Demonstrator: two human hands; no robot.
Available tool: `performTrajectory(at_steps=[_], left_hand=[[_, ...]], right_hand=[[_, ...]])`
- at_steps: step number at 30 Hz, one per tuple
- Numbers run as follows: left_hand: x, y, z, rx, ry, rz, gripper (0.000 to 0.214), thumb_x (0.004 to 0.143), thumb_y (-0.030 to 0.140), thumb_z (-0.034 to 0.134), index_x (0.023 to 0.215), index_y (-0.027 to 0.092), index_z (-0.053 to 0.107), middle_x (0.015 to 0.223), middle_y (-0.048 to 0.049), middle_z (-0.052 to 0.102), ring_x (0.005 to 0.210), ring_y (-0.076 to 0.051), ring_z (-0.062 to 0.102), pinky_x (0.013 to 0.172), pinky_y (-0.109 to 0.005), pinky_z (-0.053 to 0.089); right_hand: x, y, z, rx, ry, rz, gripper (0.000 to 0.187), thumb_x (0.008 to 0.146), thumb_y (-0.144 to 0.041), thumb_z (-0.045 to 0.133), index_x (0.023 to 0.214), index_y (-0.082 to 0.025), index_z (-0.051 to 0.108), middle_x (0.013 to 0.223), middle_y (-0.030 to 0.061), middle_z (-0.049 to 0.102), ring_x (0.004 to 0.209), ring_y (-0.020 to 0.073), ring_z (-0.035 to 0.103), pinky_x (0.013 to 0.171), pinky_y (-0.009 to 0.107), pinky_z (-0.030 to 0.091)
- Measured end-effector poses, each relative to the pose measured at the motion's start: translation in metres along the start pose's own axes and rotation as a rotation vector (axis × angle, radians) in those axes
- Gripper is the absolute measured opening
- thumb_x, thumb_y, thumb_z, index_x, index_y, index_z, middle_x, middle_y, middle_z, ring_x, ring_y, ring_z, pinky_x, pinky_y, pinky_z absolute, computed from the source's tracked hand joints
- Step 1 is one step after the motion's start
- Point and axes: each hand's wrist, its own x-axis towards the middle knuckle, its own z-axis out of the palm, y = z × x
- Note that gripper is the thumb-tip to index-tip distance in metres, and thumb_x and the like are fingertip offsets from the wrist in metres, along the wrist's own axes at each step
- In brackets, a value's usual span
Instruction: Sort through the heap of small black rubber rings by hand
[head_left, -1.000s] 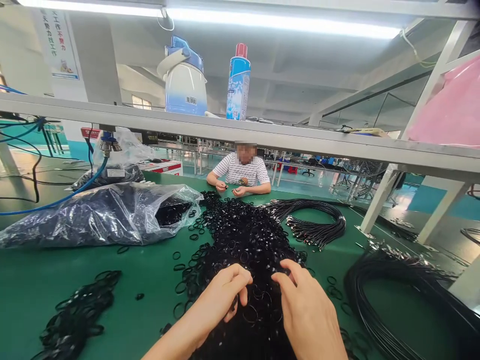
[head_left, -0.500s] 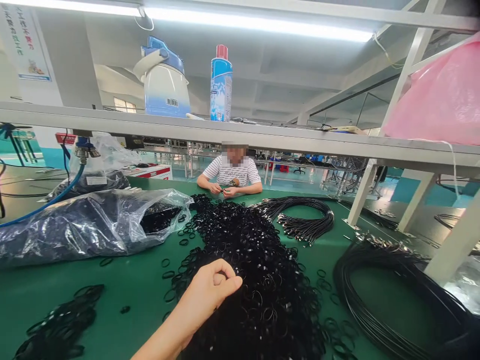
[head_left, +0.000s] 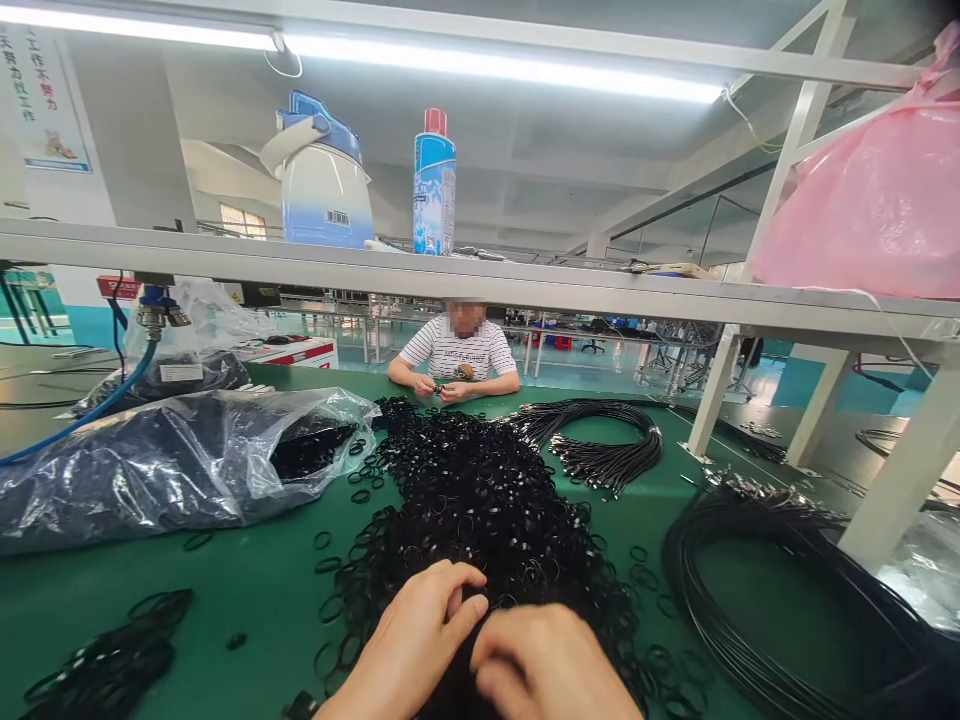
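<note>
A long heap of thin black rings point(head_left: 480, 480) spreads over the green tabletop. Above its near part is my left hand point(head_left: 420, 635), fingers curled and thumb tip close to the forefinger. Anything between those fingertips is lost against the dark heap. Just right of it, my right hand point(head_left: 555, 665) is bent over the rings, slightly blurred, its fingers curled inward; what they hold, if anything, is hidden. The two hands are close together, apart by a narrow gap.
A clear plastic bag point(head_left: 172, 465) of black items lies left, with a smaller black bundle point(head_left: 112, 655) nearer. Coiled black cables point(head_left: 615, 440) lie behind and more cables point(head_left: 720, 620) at right. A co-worker point(head_left: 457, 355) sits opposite. The overhead shelf point(head_left: 450, 275) holds a jug point(head_left: 326, 190) and spray can point(head_left: 434, 190).
My right hand has come into view from below, beside my left hand. The left hand sits slightly lower in the picture, its fingers still curled. The view has tilted up a little.
</note>
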Motion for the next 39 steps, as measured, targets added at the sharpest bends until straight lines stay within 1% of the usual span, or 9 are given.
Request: performTrajectory(at_steps=[2,4,8,11,18,26,31,35,39], left_hand=[[0.0,0.003,0.001,0.03,0.005,0.015,0.017,0.081,0.032,0.05,0.081,0.023,0.065,0.068,0.0017,0.054,0.064,-0.016,0.049,0.059,-0.024,0.032],[0.0,0.007,-0.001,0.01,0.016,0.035,0.019,0.083,0.031,0.048,0.075,0.022,0.063,0.067,0.0018,0.052,0.062,-0.015,0.048,0.057,-0.024,0.031],[-0.001,0.017,-0.007,-0.036,0.023,0.07,0.02,0.084,0.03,0.047,0.077,0.023,0.064,0.069,0.0013,0.053,0.065,-0.015,0.049,0.059,-0.024,0.033],[-0.003,0.022,-0.009,-0.024,0.025,0.07,0.019,0.083,0.028,0.048,0.074,0.022,0.064,0.069,0.0016,0.052,0.064,-0.014,0.049,0.059,-0.024,0.033],[-0.003,0.023,-0.008,0.015,0.059,0.06,0.019,0.083,0.025,0.046,0.074,0.021,0.061,0.069,0.0017,0.052,0.065,-0.014,0.05,0.059,-0.024,0.034],[-0.001,0.024,-0.009,-0.072,0.057,0.055,0.009,0.077,0.026,0.056,0.073,0.021,0.062,0.068,0.0025,0.051,0.065,-0.014,0.048,0.059,-0.023,0.035],[-0.001,0.025,-0.016,-0.222,0.087,0.023,0.012,0.077,0.029,0.058,0.07,0.02,0.061,0.065,0.0036,0.049,0.063,-0.012,0.044,0.059,-0.022,0.033],[0.001,0.024,-0.019,-0.407,0.011,-0.109,0.018,0.075,0.035,0.059,0.069,0.019,0.056,0.056,0.0077,0.037,0.048,-0.007,0.031,0.045,-0.018,0.024],[0.001,0.023,-0.014,-0.534,-0.015,-0.17,0.024,0.076,0.039,0.057,0.067,0.02,0.048,0.052,0.0099,0.033,0.037,-0.004,0.027,0.035,-0.016,0.018]], right_hand=[[0.006,0.007,-0.009,-0.031,0.159,0.183,0.021,0.083,-0.014,0.049,0.082,-0.025,0.066,0.079,-0.0014,0.069,0.073,0.0183,0.065,0.063,0.026,0.043],[0.008,0.012,-0.01,-0.022,0.229,0.273,0.02,0.084,-0.016,0.047,0.087,-0.025,0.065,0.085,0.0003,0.068,0.075,0.0186,0.064,0.065,0.026,0.041],[0.009,0.015,-0.004,0.096,0.231,0.289,0.017,0.083,-0.021,0.05,0.077,-0.025,0.065,0.078,-0.0007,0.065,0.069,0.017,0.06,0.06,0.024,0.038],[0.01,0.015,-0.003,0.245,0.243,0.293,0.025,0.086,-0.027,0.047,0.067,-0.022,0.063,0.067,-0.0018,0.06,0.062,0.0147,0.053,0.055,0.023,0.035],[0.012,0.022,0.001,0.568,0.182,0.28,0.026,0.082,-0.037,0.053,0.067,-0.018,0.062,0.054,-0.0052,0.044,0.053,0.0104,0.04,0.051,0.022,0.031],[0.016,0.026,0.001,0.858,0.171,0.318,0.021,0.078,-0.032,0.055,0.067,-0.014,0.057,0.059,-0.003,0.049,0.05,0.0089,0.042,0.048,0.021,0.032],[0.016,0.031,-0.006,0.798,0.223,0.342,0.023,0.079,-0.034,0.052,0.064,-0.017,0.051,0.054,-0.0059,0.042,0.049,0.0087,0.039,0.047,0.021,0.029],[0.016,0.039,-0.011,0.66,0.324,0.373,0.025,0.08,-0.035,0.05,0.062,-0.018,0.049,0.054,-0.0061,0.039,0.051,0.0098,0.037,0.049,0.022,0.028],[0.017,0.048,-0.013,0.582,0.405,0.446,0.025,0.083,-0.036,0.044,0.068,-0.019,0.051,0.059,-0.0051,0.039,0.055,0.0113,0.037,0.052,0.023,0.03]])
